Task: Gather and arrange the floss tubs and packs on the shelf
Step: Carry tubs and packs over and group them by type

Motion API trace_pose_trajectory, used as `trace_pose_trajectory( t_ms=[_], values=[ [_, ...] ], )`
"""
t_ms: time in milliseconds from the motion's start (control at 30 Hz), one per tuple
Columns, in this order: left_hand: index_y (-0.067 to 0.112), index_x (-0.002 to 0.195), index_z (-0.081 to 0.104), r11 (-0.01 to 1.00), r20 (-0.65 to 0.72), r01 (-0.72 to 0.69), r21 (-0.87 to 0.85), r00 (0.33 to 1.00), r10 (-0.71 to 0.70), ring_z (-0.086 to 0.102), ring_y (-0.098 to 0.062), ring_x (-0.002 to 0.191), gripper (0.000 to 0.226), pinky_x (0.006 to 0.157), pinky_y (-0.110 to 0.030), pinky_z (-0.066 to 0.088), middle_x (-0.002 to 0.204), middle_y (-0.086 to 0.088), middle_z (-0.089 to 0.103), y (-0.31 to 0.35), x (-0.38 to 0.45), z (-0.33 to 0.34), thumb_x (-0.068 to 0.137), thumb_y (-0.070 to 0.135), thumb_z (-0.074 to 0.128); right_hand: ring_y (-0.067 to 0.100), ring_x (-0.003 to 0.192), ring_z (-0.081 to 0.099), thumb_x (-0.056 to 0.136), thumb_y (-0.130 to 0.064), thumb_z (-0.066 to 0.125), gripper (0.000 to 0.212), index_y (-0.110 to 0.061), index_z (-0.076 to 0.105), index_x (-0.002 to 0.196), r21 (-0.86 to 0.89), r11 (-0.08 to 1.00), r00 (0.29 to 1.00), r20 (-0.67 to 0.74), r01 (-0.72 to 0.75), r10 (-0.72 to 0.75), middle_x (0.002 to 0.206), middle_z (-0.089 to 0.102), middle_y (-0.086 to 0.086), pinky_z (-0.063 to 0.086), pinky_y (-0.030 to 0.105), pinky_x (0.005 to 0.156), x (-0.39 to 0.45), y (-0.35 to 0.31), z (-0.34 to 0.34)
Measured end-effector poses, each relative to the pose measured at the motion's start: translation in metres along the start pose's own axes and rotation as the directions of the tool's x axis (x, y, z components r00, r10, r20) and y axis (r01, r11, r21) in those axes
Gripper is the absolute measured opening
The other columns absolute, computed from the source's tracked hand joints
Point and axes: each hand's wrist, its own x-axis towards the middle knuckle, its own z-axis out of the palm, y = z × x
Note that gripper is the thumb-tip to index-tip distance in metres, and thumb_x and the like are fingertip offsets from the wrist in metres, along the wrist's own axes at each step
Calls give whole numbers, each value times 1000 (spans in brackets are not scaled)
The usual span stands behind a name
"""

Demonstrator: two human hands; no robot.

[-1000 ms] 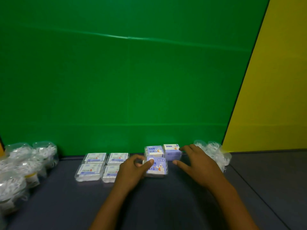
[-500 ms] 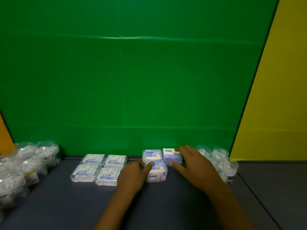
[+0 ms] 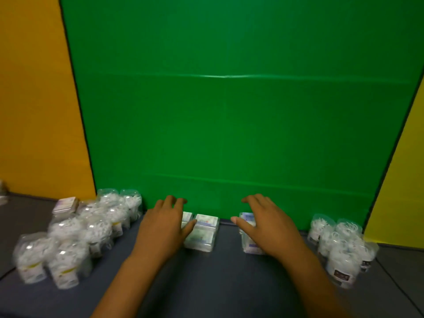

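Note:
Flat clear floss packs (image 3: 202,234) with pale labels lie at the back of the dark shelf (image 3: 206,283). My left hand (image 3: 164,228) lies spread over their left part, thumb against the right-hand pack. Blue-labelled floss packs (image 3: 248,226) sit a short gap to the right, mostly covered by my right hand (image 3: 266,226), whose fingers are apart and reach toward the green wall. Clear floss tubs stand in a left cluster (image 3: 80,235) and a right cluster (image 3: 341,249). Motion blur softens everything.
A small pack (image 3: 66,205) lies behind the left tubs near the orange wall (image 3: 34,111). The green back panel (image 3: 229,111) closes the shelf behind the packs. A yellow wall (image 3: 403,191) stands at the right. Bare shelf surface lies between my forearms.
My left hand has left the blue packs and moved left onto the flat clear packs. My right hand stays over the blue packs. The view has swung left, showing the orange wall.

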Motion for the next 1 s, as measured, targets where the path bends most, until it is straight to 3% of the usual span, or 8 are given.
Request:
trace_pose_trajectory(
  t_ms=[133, 333, 500, 767, 1000],
  values=[
    [19, 124, 56, 996, -31, 39, 84, 999, -36, 57, -30, 103, 53, 79, -40, 50, 112, -8, 59, -55, -37, -31, 84, 54, 57, 18, 121, 47, 89, -68, 40, 62, -25, 45, 133, 16, 999, 999, 1, 33, -33, 128, 50, -5, 43, 35, 95, -5, -62, 16],
    [26, 131, 47, 983, -36, 140, 118, 990, -137, 51, -25, 114, 54, 85, -38, 46, 129, -2, 51, -142, -102, -85, 86, 55, 54, 17, 119, 47, 89, -66, 45, 58, -26, 45, 131, 85, 987, 991, 16, 133, -135, 128, 49, -6, 43, 34, 92, -6, -173, 31],
    [24, 130, 46, 962, -31, 229, 150, 974, -226, 50, -24, 110, 55, 82, -36, 47, 121, -2, 51, -207, -155, -125, 86, 56, 54, 18, 117, 47, 91, -64, 46, 56, -25, 46, 131, 149, 958, 968, 2, 246, -249, 126, 50, -5, 44, 35, 91, -4, -262, 46],
    [25, 133, 41, 897, -61, 383, 219, 923, -379, 46, -21, 117, 56, 89, -34, 47, 128, 0, 45, -294, -220, -174, 89, 59, 47, 19, 119, 46, 90, -65, 44, 56, -27, 44, 132, 216, 886, 906, 13, 410, -422, 129, 48, -5, 43, 36, 92, 7, -383, 72],
    [27, 132, 42, 814, -126, 518, 264, 855, -503, 52, -19, 110, 56, 80, -31, 50, 126, 1, 46, -366, -249, -198, 88, 60, 48, 16, 124, 43, 91, -66, 44, 58, -26, 43, 134, 269, 815, 845, 9, 512, -534, 134, 46, -6, 44, 34, 94, 38, -473, 103]
  ],
)
